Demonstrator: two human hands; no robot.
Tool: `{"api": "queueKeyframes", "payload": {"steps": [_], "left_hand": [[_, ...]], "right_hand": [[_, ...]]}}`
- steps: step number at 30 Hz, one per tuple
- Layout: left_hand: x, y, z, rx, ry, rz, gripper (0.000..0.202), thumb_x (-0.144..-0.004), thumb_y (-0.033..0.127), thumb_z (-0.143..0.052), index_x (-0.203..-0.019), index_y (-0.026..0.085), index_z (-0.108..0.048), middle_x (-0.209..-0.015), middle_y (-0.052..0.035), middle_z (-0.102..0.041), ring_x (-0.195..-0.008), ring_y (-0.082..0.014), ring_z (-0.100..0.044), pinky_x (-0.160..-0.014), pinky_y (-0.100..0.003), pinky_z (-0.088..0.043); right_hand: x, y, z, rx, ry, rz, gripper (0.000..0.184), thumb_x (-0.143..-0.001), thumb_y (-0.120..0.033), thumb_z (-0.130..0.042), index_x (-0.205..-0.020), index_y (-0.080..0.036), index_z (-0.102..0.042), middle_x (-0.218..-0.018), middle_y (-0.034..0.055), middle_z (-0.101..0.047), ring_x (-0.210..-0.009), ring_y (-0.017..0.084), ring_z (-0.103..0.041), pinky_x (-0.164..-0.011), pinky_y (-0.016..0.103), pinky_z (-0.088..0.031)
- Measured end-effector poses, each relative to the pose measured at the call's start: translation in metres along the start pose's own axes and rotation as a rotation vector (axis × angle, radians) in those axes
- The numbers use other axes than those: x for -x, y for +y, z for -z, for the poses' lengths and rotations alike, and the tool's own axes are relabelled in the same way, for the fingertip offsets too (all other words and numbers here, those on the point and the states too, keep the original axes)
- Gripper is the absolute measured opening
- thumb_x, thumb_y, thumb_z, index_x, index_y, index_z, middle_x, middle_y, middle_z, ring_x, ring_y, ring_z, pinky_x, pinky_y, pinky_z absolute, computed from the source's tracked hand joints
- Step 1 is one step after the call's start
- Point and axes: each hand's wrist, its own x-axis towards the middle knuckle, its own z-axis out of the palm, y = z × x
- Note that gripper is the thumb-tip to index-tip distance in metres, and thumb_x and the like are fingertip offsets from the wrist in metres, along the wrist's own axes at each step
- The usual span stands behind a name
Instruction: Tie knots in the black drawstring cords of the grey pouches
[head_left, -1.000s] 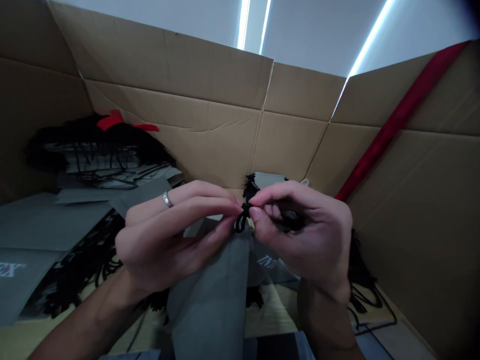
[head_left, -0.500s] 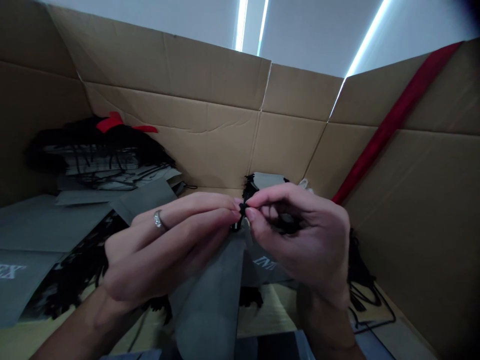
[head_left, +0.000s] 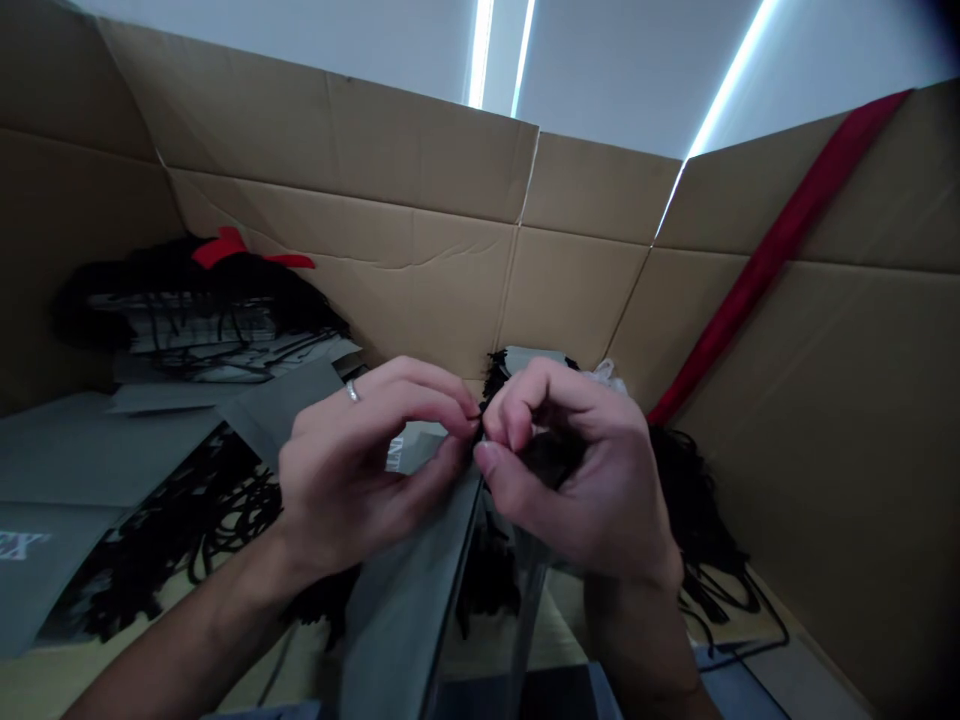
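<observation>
My left hand (head_left: 360,465), with a ring on one finger, and my right hand (head_left: 577,470) meet fingertip to fingertip at the top edge of a grey paper bag (head_left: 409,610). Both hands pinch a thin black cord (head_left: 480,430) at the bag's rim. The bag hangs down between my wrists, edge-on toward me. Most of the cord is hidden by my fingers.
A large cardboard box (head_left: 420,250) surrounds the workspace, with a red tape strip (head_left: 772,250) on its right wall. Flat grey bags (head_left: 90,450) lie at left among loose black cords (head_left: 187,520). A stack with a red ribbon (head_left: 225,248) sits at back left. More cords (head_left: 697,520) lie at right.
My left hand has curled up and drawn closer to the right. The bag has turned more edge-on. The pinch on the cord persists.
</observation>
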Motion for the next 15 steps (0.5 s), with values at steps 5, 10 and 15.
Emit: {"api": "queueKeyframes", "payload": {"steps": [5, 10, 15], "left_hand": [[-0.006, 0.008, -0.006, 0.199, 0.086, 0.24, 0.019, -0.099, 0.024, -0.103, -0.106, 0.021, -0.086, -0.103, -0.0044, -0.084, -0.094, -0.0157, -0.083, -0.084, -0.021, -0.073], [-0.008, 0.011, -0.005, 0.351, 0.11, 0.51, 0.029, -0.086, 0.03, -0.115, -0.1, 0.023, -0.091, -0.101, -0.0014, -0.087, -0.086, -0.0117, -0.084, -0.077, -0.012, -0.071], [-0.009, 0.013, -0.001, 0.367, 0.193, 0.576, 0.033, -0.078, 0.024, -0.118, -0.093, 0.027, -0.089, -0.097, 0.0019, -0.088, -0.083, -0.0143, -0.086, -0.079, -0.019, -0.077]], "right_hand": [[0.002, 0.006, -0.002, -0.049, 0.006, 0.048, 0.036, -0.097, -0.008, -0.084, -0.085, -0.025, -0.054, -0.08, -0.0041, -0.055, -0.069, 0.013, -0.05, -0.058, 0.025, -0.043], [0.002, 0.008, -0.003, -0.014, -0.002, 0.1, 0.03, -0.098, -0.009, -0.083, -0.09, -0.025, -0.059, -0.084, -0.0025, -0.06, -0.077, 0.015, -0.057, -0.065, 0.027, -0.048], [0.003, 0.005, -0.002, 0.228, 0.073, 0.167, 0.023, -0.095, -0.005, -0.085, -0.107, -0.024, -0.079, -0.1, -0.0027, -0.077, -0.081, 0.011, -0.069, -0.071, 0.026, -0.057]]}}
